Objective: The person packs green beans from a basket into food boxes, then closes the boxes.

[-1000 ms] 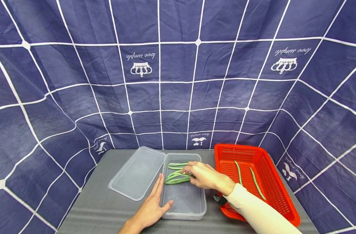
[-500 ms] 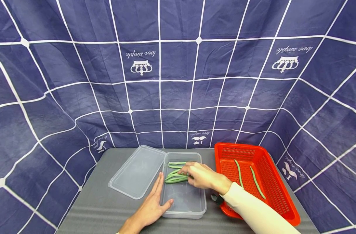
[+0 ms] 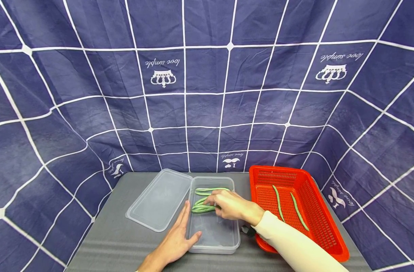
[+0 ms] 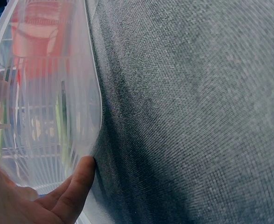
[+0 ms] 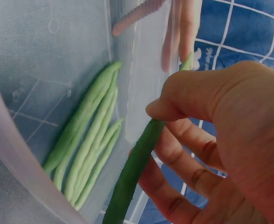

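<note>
one green bean [image 5: 134,172] is pinched in the right hand [image 5: 230,140], the thumb pressing it from above and the other fingers curled behind it. seen from the right wrist, the bean slants under the thumb tip: a long dark stretch sticks out on the near side of the fingers, and a short end shows past the thumb, close to the left hand. whether this bean touches the floor of the box is hard to tell. just beside the gripping fingers, but apart from them, a bundle of beans [image 5: 92,144] lies inside the clear plastic box [image 3: 213,234], slanting much the same way as the held one. the head view shows the beans lying crosswise in the far half of the box, partly hidden by the right hand.

the left hand [image 3: 175,241] has its fingers straight and close together along the left wall of the box, with the thumb spread away, its tip at the rim.

farther out, a translucent lid [image 3: 160,200] lies flat to the left of the box, its far corner close to the rim. to the right stands a red basket [image 3: 278,168], with two loose beans [image 3: 299,211] in it, well apart from the fingers. a pale sleeve [image 3: 292,241] crosses the basket's near edge.
</note>
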The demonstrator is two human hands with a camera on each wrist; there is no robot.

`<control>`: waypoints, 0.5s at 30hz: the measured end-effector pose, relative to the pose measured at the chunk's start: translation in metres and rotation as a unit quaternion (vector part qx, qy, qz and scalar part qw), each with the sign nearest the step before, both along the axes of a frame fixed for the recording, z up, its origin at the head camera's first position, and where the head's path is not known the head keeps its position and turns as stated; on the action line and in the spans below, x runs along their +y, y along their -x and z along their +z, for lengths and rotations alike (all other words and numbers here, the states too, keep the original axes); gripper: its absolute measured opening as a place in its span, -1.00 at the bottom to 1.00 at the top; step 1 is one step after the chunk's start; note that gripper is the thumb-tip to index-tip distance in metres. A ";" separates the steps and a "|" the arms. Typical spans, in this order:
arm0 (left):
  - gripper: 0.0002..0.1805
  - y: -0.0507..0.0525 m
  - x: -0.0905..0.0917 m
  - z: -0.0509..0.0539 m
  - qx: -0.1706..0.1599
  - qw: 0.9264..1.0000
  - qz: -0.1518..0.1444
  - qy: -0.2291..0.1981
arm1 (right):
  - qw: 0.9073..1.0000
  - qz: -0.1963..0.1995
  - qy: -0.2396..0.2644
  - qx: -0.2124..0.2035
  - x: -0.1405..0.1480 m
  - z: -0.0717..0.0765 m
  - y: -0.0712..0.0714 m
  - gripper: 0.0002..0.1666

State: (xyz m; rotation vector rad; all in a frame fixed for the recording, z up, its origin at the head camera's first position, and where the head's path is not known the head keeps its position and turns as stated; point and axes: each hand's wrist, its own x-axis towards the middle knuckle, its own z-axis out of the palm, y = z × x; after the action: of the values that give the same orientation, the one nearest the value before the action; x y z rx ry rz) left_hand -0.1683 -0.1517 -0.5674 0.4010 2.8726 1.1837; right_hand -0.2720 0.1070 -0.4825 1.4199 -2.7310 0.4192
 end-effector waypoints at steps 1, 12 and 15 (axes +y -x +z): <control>0.28 0.000 0.000 0.000 0.000 1.000 0.000 0.000 | 1.000 0.002 -0.001 0.002 -0.001 0.000 0.001 -0.42; 0.28 -0.001 0.001 0.002 -0.010 1.000 0.001 0.002 | 1.000 0.018 -0.003 0.011 -0.005 -0.005 0.007 -0.41; 0.29 -0.001 0.000 0.002 -0.011 1.000 0.002 0.004 | 1.000 0.015 -0.005 0.007 -0.005 -0.006 0.008 -0.42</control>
State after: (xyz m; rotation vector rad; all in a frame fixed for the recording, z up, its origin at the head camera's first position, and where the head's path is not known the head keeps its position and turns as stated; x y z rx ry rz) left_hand -0.1673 -0.1512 -0.5656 0.3802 2.8596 1.1684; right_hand -0.2804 0.1015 -0.4881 1.4630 -2.7086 0.3955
